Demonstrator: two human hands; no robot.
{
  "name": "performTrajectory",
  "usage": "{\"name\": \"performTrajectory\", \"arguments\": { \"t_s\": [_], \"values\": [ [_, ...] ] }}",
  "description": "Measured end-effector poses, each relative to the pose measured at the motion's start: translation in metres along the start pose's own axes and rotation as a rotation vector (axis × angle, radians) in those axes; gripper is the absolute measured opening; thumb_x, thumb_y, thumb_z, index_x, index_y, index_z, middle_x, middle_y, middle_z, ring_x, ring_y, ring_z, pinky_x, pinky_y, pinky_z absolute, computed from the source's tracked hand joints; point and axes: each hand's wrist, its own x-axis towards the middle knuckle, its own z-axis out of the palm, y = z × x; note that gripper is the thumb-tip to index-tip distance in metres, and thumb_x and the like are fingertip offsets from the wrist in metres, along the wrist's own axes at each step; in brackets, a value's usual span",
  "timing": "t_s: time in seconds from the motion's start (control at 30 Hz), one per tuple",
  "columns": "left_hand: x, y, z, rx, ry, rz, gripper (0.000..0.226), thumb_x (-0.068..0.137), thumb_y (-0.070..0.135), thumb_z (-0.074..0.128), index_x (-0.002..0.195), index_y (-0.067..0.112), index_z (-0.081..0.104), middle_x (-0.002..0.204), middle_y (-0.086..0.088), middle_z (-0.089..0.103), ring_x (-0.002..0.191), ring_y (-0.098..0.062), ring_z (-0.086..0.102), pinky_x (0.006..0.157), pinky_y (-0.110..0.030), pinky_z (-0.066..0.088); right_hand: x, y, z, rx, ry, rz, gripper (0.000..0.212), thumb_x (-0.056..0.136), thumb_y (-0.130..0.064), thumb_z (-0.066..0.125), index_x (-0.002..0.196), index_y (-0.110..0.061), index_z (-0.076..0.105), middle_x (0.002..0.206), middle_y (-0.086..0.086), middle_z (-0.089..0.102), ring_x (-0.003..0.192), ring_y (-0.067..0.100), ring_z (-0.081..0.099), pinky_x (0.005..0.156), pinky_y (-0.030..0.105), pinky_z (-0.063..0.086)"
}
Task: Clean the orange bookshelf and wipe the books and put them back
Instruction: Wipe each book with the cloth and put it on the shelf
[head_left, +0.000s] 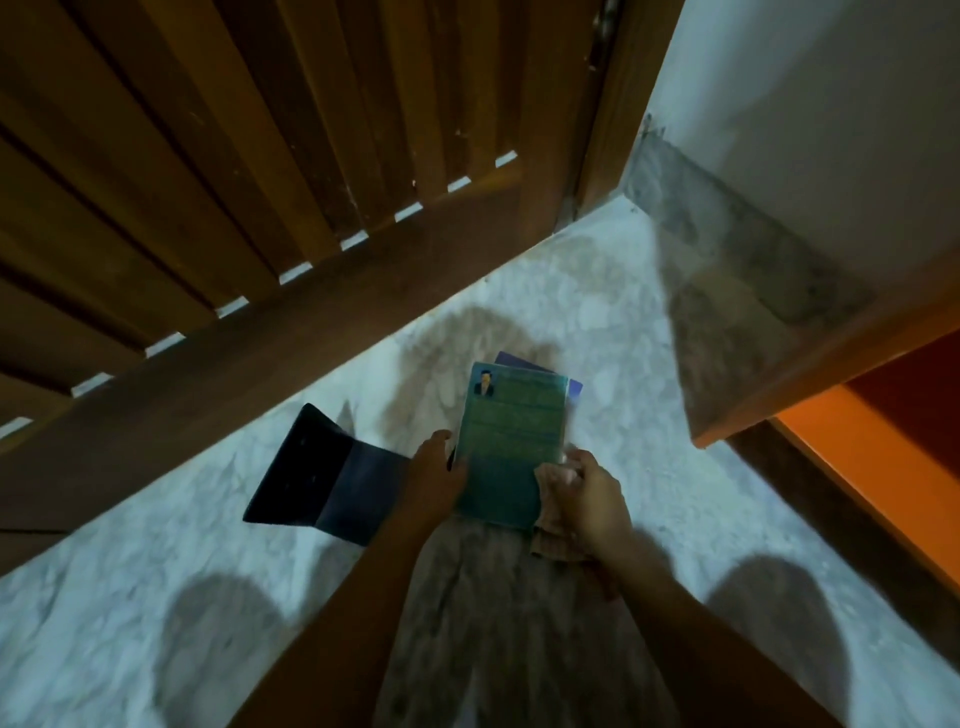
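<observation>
Marble floor (613, 312), orange bookshelf (862, 447) beside | my left hand (434, 470) grips green book (506, 431), right hand (595, 491) clutches cloth (553, 540) | likely mid-wipe; reshelving left.

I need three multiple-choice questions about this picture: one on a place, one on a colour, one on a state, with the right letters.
1. The open dark cover lies: A) on the floor, left of the held book; B) on a table; C) on top of the book.
2. The held book's front is: A) red; B) green; C) white.
3. The right hand: A) hangs empty; B) grips a cloth against the book; C) lies flat on the floor.
Answers: 1 A, it rests on the pale floor; 2 B, the front is green; 3 B, the fingers curl round the cloth.
</observation>
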Motion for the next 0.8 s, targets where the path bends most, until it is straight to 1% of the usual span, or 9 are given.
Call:
{"name": "performTrajectory", "arguments": {
  "t_s": [0.07, 0.13, 0.27, 0.37, 0.5, 0.57, 0.67, 0.73, 0.8],
  "values": [
    [0.007, -0.003, 0.005, -0.056, -0.021, -0.005, 0.046, 0.098, 0.019, 0.047, 0.140, 0.008, 0.032, 0.142, -0.015, 0.042, 0.125, -0.029, 0.046, 0.088, -0.028, 0.039, 0.002, 0.006, 0.003, 0.051, -0.015, -0.010, 0.014, 0.095, -0.028, 0.054, 0.108, -0.030, 0.051, 0.086, -0.015, 0.058, 0.074, -0.003, 0.055, 0.063, 0.014, 0.044],
    [0.013, -0.005, 0.011, -0.129, -0.042, -0.028, 0.043, 0.097, 0.016, 0.048, 0.137, 0.010, 0.034, 0.139, -0.015, 0.045, 0.122, -0.028, 0.049, 0.087, -0.029, 0.041, 0.006, 0.011, 0.007, 0.115, -0.042, 0.001, 0.015, 0.095, -0.030, 0.053, 0.108, -0.036, 0.048, 0.091, -0.015, 0.060, 0.081, -0.001, 0.059, 0.067, 0.016, 0.049],
    [0.017, -0.007, 0.020, -0.252, -0.020, -0.050, 0.044, 0.096, 0.014, 0.050, 0.137, 0.011, 0.035, 0.138, -0.014, 0.045, 0.119, -0.027, 0.049, 0.088, -0.029, 0.042, 0.013, 0.017, 0.010, 0.133, -0.054, 0.028, 0.027, 0.096, -0.023, 0.053, 0.121, -0.029, 0.045, 0.095, -0.010, 0.058, 0.078, -0.002, 0.055, 0.063, 0.013, 0.045],
    [0.015, -0.004, 0.019, -0.382, 0.010, -0.088, 0.045, 0.095, 0.012, 0.052, 0.137, 0.010, 0.035, 0.138, -0.015, 0.045, 0.119, -0.028, 0.049, 0.087, -0.030, 0.043, 0.015, 0.018, 0.015, 0.109, -0.040, 0.057, 0.035, 0.097, -0.023, 0.051, 0.131, -0.026, 0.045, 0.103, 0.001, 0.061, 0.081, 0.008, 0.058, 0.064, 0.020, 0.049],
    [0.010, -0.002, 0.015, -0.509, 0.063, -0.109, 0.046, 0.095, 0.007, 0.051, 0.138, 0.009, 0.035, 0.140, -0.016, 0.043, 0.124, -0.030, 0.046, 0.088, -0.030, 0.041, 0.006, 0.014, 0.019, 0.135, -0.033, 0.043, 0.047, 0.094, -0.022, 0.055, 0.138, -0.030, 0.039, 0.115, 0.004, 0.063, 0.092, 0.019, 0.064, 0.081, 0.038, 0.056],
    [0.003, 0.006, 0.009, -0.583, 0.106, -0.115, 0.042, 0.096, 0.010, 0.048, 0.137, 0.010, 0.038, 0.136, -0.015, 0.047, 0.114, -0.026, 0.050, 0.084, -0.028, 0.043, 0.000, 0.010, 0.016, 0.109, -0.015, 0.004, 0.049, 0.094, -0.022, 0.054, 0.139, -0.028, 0.037, 0.116, 0.004, 0.063, 0.093, 0.022, 0.064, 0.080, 0.038, 0.055],
    [-0.010, 0.021, -0.006, -0.705, 0.174, -0.101, 0.032, 0.100, 0.019, 0.043, 0.132, 0.015, 0.044, 0.113, -0.009, 0.055, 0.086, -0.013, 0.054, 0.065, -0.019, 0.045, -0.010, -0.006, 0.001, 0.112, 0.031, -0.086, 0.043, 0.092, -0.016, 0.056, 0.132, -0.029, 0.045, 0.112, 0.003, 0.065, 0.093, 0.023, 0.065, 0.081, 0.038, 0.054],
    [-0.021, 0.032, -0.022, -0.719, 0.216, -0.006, 0.029, 0.100, 0.024, 0.042, 0.127, 0.016, 0.049, 0.114, -0.005, 0.058, 0.091, -0.015, 0.058, 0.068, -0.020, 0.049, -0.020, -0.024, -0.017, 0.225, 0.032, -0.183, 0.041, 0.090, -0.004, 0.057, 0.123, -0.027, 0.048, 0.099, 0.001, 0.066, 0.088, 0.014, 0.066, 0.077, 0.031, 0.055],
    [-0.033, 0.047, -0.043, -0.717, 0.237, 0.126, 0.028, 0.100, 0.024, 0.042, 0.125, 0.016, 0.053, 0.121, -0.004, 0.060, 0.103, -0.019, 0.061, 0.075, -0.021, 0.051, -0.033, -0.050, -0.040, 0.267, 0.031, -0.268, 0.033, 0.091, -0.004, 0.057, 0.113, -0.027, 0.050, 0.091, -0.007, 0.062, 0.079, 0.007, 0.063, 0.066, 0.019, 0.049]
  ]
}}
